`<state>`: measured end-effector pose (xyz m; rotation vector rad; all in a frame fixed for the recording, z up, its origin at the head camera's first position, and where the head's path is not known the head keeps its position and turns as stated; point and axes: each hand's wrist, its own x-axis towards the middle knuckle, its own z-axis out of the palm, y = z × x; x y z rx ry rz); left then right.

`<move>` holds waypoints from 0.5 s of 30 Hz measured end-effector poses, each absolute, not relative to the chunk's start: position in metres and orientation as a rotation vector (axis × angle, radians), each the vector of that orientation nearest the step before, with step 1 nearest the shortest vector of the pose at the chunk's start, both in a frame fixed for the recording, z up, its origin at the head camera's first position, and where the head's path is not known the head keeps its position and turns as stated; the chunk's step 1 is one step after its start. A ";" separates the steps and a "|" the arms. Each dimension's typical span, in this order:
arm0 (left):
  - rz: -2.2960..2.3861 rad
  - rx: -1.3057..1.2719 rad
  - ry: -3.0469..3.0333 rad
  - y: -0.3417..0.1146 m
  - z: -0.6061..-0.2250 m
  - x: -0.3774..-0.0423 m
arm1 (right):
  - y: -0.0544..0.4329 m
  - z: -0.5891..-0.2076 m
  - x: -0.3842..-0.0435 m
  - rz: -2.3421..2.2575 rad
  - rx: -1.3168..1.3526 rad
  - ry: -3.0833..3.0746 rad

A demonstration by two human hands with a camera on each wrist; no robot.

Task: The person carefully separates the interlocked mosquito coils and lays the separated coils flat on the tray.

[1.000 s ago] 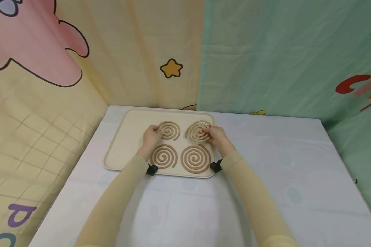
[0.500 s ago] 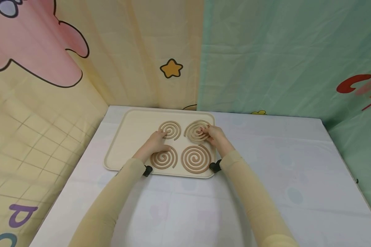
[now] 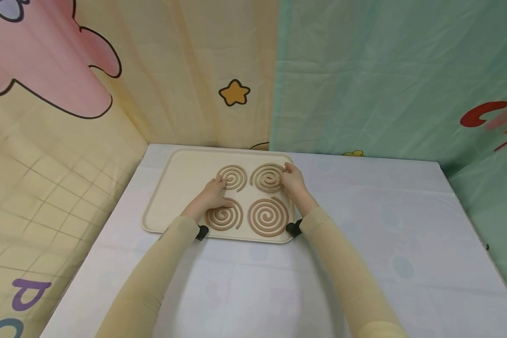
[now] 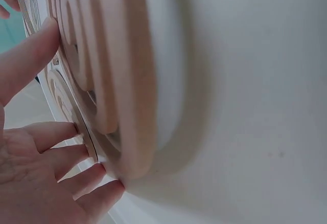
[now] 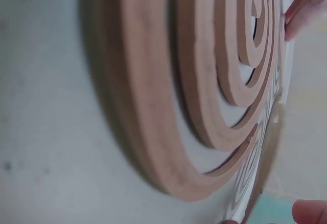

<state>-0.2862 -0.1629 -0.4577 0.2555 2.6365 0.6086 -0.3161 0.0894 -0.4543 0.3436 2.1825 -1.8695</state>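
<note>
Several brown mosquito coils lie two by two on a cream tray. My left hand (image 3: pixel 214 193) spreads its fingers at the edge of the back left coil (image 3: pixel 235 177); its thumb rests by the front left coil (image 3: pixel 225 217). In the left wrist view the thumb (image 4: pixel 36 55) and straight fingers (image 4: pixel 66 157) touch coil edges. My right hand (image 3: pixel 293 180) pinches the right edge of the back right coil (image 3: pixel 267 177), which looks slightly raised. Only fingertips (image 5: pixel 309 213) of that hand enter the right wrist view. The front right coil (image 3: pixel 268 217) lies flat, untouched.
The tray (image 3: pixel 169 197) has a low raised rim and stands on a pale patterned tablecloth (image 3: pixel 397 225). A yellow curtain (image 3: pixel 173 84) and a green curtain (image 3: pixel 363 84) hang right behind the table. Small black wrist mounts (image 3: pixel 295 228) sit close above the tray's front edge.
My left hand has turned and spread its fingers from a closer grip at the back left coil. My right hand has shifted its fingers along the back right coil, which now looks flatter.
</note>
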 end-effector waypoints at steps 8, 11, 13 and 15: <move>0.615 0.238 2.625 -0.164 -0.458 -0.286 | 0.090 -0.451 -0.311 -1.335 0.189 2.552; 0.612 0.244 2.628 -0.165 -0.457 -0.286 | 0.089 -0.450 -0.308 -1.064 -0.003 2.633; 0.621 0.245 2.625 -0.165 -0.457 -0.286 | 0.089 -0.450 -0.307 -0.964 -0.123 2.639; 0.628 0.250 2.621 -0.166 -0.456 -0.286 | 0.088 -0.452 -0.306 -0.905 -0.216 2.651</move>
